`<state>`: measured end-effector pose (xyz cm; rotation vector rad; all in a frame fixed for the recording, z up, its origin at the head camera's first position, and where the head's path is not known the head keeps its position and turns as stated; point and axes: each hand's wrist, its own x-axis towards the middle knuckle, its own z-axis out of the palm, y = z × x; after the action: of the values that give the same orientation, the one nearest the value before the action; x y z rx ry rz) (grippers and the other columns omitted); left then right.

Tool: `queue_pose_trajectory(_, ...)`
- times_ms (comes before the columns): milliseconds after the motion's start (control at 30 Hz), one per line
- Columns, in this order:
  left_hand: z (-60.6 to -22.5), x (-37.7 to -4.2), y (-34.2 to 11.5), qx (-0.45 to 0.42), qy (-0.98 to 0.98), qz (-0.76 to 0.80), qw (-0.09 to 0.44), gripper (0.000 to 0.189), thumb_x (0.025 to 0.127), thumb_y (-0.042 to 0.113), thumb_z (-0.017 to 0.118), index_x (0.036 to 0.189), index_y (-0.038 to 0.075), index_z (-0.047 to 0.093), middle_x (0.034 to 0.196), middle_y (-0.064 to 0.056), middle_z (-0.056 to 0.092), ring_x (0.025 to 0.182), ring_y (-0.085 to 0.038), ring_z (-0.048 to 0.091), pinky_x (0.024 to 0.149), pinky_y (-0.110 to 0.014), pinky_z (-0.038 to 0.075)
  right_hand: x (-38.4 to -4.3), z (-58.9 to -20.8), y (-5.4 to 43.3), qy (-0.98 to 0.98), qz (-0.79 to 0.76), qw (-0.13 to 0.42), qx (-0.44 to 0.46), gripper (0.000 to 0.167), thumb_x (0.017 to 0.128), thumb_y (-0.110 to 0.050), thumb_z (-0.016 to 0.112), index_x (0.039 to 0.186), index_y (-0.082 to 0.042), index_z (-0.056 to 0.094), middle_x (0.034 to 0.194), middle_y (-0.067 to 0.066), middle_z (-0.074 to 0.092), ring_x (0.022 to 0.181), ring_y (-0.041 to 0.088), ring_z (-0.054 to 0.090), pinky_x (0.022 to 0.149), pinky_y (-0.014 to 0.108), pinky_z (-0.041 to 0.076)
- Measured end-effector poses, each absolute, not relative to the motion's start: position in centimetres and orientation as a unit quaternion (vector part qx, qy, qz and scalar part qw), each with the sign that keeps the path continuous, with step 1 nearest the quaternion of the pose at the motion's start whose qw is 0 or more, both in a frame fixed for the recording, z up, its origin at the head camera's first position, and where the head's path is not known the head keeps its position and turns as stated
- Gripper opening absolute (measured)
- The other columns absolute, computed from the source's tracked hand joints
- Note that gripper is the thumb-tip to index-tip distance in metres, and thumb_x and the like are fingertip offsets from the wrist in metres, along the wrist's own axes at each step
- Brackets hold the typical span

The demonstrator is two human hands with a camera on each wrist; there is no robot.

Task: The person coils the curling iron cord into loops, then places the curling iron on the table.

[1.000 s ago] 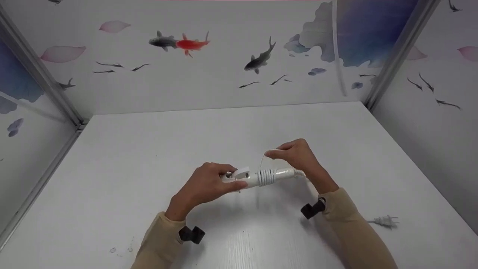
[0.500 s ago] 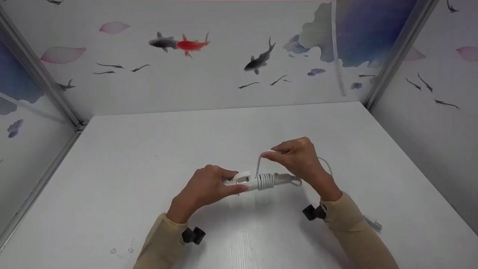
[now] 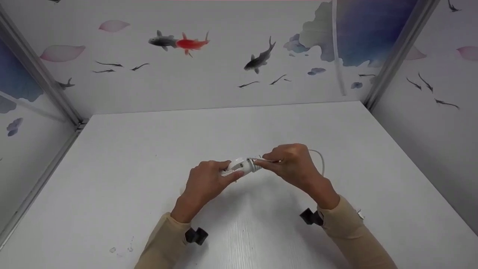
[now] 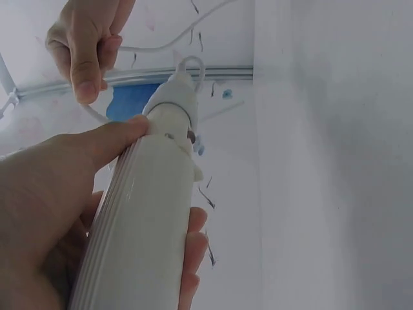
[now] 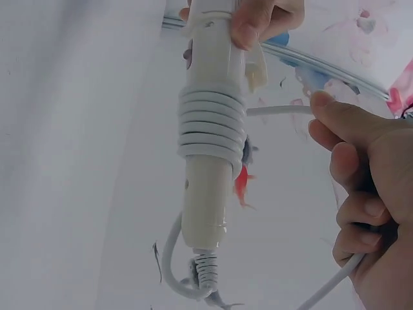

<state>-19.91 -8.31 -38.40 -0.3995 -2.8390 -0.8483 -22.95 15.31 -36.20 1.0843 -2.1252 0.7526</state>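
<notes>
The left hand [image 3: 203,179] is gripping a wand [image 4: 145,213]; the right hand [image 3: 295,164] is pinching its cord [image 5: 211,123], coiled between the hands.

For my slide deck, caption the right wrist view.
Right hand grips a thin white cord coiled around a glossy white cylindrical handle, held by the left hand.

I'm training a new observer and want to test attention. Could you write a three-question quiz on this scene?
1. True or false: the tool lies untouched on the table.
2. Which hand holds the cord? A) left B) right C) neither
3. Fill in: the cord is coiled ___ the tool.

Key:
1. False; the left hand holds it.
2. B, the right hand.
3. Around.
</notes>
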Motion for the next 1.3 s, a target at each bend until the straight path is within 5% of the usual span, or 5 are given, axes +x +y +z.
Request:
queue_pose_trajectory(233, -38.3, -20.6, -8.5, -0.088, -0.935, -0.313, 0.145, 0.05, 0.091, 0.051, 0.067, 0.117, 0.009, 0.075, 0.095, -0.007, 0.078, 0.067, -0.015, 0.058, 0.056, -0.028, 0.045, -22.8, -36.6, 15.3, -0.811, 0.266, 0.297, 0.429, 0.004, 0.085, -0.012, 0.08, 0.085, -0.009, 0.082, 0.059, 0.0, 0.067, 0.048, 0.004, 0.05, 0.049, 0.019, 0.042)
queue_pose_trajectory(533, -37.0, -20.9, -9.8, -0.016, -0.902, -0.406, 0.148, 0.055, 0.09, 0.048, 0.07, 0.126, 0.007, 0.07, 0.108, -0.014, 0.076, 0.079, -0.021, 0.066, 0.065, -0.034, 0.052, -23.6, -37.0, 16.1, -0.845, 0.285, 0.173, 0.418, 0.018, 0.098, -0.018, 0.064, 0.099, -0.012, 0.081, 0.051, -0.004, 0.043, 0.053, -0.001, 0.03, 0.052, 0.019, 0.03)
queue_pose_trajectory(800, -36.2, -20.4, -9.4, -0.042, -0.889, -0.438, 0.127, 0.053, 0.089, 0.048, 0.073, 0.123, 0.007, 0.072, 0.104, -0.011, 0.076, 0.081, -0.021, 0.065, 0.066, -0.032, 0.051, -24.4, -37.4, 16.5, -0.886, 0.32, 0.013, 0.335, 0.029, 0.102, -0.035, 0.057, 0.108, -0.018, 0.079, 0.056, -0.004, 0.058, 0.051, 0.002, 0.047, 0.055, 0.022, 0.04)
queue_pose_trajectory(1133, -36.2, -20.2, -9.4, -0.111, -0.872, -0.467, 0.09, 0.048, 0.09, 0.044, 0.073, 0.121, 0.008, 0.073, 0.103, -0.01, 0.076, 0.082, -0.019, 0.067, 0.071, -0.034, 0.055, -25.5, -38.5, 16.5, -0.897, 0.364, -0.066, 0.241, 0.033, 0.099, -0.045, 0.059, 0.099, -0.02, 0.08, 0.056, 0.0, 0.056, 0.056, 0.01, 0.046, 0.062, 0.03, 0.04)
queue_pose_trajectory(1300, -36.4, -20.1, -9.7, -0.151, -0.864, -0.477, 0.049, 0.047, 0.09, 0.042, 0.074, 0.124, 0.01, 0.072, 0.107, -0.008, 0.076, 0.085, -0.016, 0.068, 0.072, -0.032, 0.055, -25.7, -38.7, 16.6, -0.879, 0.392, -0.085, 0.257, 0.023, 0.101, -0.031, 0.06, 0.101, -0.014, 0.076, 0.066, -0.004, 0.056, 0.06, 0.011, 0.048, 0.061, 0.028, 0.041)
